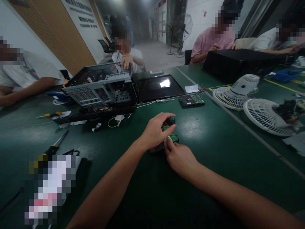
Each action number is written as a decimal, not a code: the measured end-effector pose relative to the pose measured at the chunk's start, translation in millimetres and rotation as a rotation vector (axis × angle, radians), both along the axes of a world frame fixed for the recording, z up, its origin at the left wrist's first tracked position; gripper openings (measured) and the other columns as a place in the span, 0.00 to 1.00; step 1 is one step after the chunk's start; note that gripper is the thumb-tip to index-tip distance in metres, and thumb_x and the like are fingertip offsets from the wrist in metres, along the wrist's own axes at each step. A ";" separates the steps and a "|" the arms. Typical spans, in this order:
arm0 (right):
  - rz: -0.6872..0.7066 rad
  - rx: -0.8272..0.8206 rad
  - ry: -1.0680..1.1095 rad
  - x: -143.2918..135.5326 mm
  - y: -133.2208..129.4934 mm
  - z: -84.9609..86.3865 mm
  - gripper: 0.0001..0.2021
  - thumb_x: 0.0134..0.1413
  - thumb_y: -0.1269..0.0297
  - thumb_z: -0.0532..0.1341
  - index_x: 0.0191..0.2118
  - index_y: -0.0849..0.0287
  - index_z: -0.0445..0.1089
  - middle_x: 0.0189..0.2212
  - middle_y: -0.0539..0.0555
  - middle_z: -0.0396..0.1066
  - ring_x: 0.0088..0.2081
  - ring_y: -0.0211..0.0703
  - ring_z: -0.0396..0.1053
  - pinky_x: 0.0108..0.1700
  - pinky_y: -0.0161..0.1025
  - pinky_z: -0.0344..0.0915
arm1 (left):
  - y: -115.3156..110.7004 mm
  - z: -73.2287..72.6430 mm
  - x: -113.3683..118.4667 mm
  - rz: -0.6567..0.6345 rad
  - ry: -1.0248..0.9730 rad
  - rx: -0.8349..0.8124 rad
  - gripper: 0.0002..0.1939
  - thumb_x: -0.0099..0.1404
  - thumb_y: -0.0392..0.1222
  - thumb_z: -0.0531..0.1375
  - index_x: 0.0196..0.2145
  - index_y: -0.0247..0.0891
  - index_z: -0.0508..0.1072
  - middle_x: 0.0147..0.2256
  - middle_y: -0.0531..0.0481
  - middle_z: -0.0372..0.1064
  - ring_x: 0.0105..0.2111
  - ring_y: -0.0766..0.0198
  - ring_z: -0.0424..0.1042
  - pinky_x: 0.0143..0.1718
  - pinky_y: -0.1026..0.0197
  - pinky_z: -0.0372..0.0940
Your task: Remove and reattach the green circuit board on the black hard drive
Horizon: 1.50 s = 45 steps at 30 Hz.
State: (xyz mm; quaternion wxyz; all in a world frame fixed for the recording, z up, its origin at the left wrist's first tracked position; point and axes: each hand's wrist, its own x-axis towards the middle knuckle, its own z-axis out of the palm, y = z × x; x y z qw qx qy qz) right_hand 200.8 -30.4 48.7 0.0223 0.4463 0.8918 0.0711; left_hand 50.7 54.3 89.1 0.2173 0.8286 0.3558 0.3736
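A hard drive with a green circuit board (173,137) lies on the green table, partly covered by both hands. My left hand (157,130) arches over it, thumb and fingers curled around a small screwdriver with a dark green, rounded handle top (172,120); its shaft is mostly hidden. My right hand (179,157) is at the near side of the drive, its fingertips pinched together close to the board; anything between them is too small to make out. A second hard drive (192,100) with a green board lies farther away, touched by neither hand.
An open computer case (102,89) stands at the back left, with a person's hand on it. Beside it lies a flat black panel (160,87). White fan parts (264,117) are on the right. A screwdriver (53,148) and a pixelated object (52,187) lie at left.
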 end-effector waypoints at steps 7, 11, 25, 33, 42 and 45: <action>0.006 0.036 -0.008 -0.7 -1.9 -3.5 0.20 0.65 0.74 0.52 0.58 0.73 0.71 0.52 0.71 0.71 0.39 0.52 0.76 0.34 0.43 0.72 | 9.1 19.4 -10.2 -0.091 0.087 0.015 0.20 0.70 0.37 0.61 0.58 0.44 0.72 0.51 0.49 0.73 0.44 0.63 0.74 0.50 0.57 0.70; -0.002 0.059 -0.022 -1.1 -3.0 -3.1 0.19 0.65 0.76 0.52 0.58 0.71 0.70 0.51 0.70 0.72 0.38 0.50 0.76 0.32 0.42 0.71 | 9.9 31.9 -9.7 -0.079 0.105 0.025 0.19 0.68 0.33 0.60 0.55 0.45 0.76 0.47 0.48 0.71 0.40 0.64 0.73 0.47 0.58 0.70; 0.017 0.198 -0.021 -7.0 4.4 -23.9 0.21 0.66 0.75 0.52 0.60 0.74 0.69 0.54 0.71 0.73 0.36 0.48 0.76 0.34 0.42 0.72 | 14.9 24.8 2.8 -0.118 -0.079 0.034 0.11 0.68 0.30 0.59 0.43 0.40 0.79 0.47 0.50 0.78 0.50 0.62 0.76 0.56 0.54 0.69; -0.032 0.140 0.018 -12.7 8.0 -27.8 0.22 0.68 0.76 0.49 0.63 0.71 0.66 0.57 0.70 0.71 0.42 0.49 0.76 0.39 0.42 0.73 | 20.6 19.4 0.3 -0.070 -0.074 0.023 0.14 0.65 0.33 0.67 0.48 0.40 0.76 0.46 0.51 0.78 0.44 0.63 0.76 0.51 0.57 0.71; -0.055 0.091 0.066 -13.7 11.4 -31.4 0.23 0.69 0.74 0.50 0.65 0.72 0.63 0.56 0.69 0.69 0.42 0.50 0.75 0.38 0.43 0.73 | 24.3 16.0 -2.2 -0.030 -0.089 0.070 0.15 0.64 0.32 0.69 0.47 0.42 0.78 0.45 0.49 0.72 0.43 0.63 0.74 0.44 0.60 0.73; -0.059 0.083 0.079 -14.0 11.4 -29.8 0.22 0.69 0.74 0.51 0.65 0.72 0.63 0.55 0.69 0.69 0.42 0.50 0.75 0.38 0.43 0.73 | 23.6 15.9 -3.2 -0.004 -0.068 0.101 0.17 0.64 0.31 0.68 0.49 0.44 0.78 0.44 0.49 0.70 0.42 0.64 0.72 0.44 0.60 0.72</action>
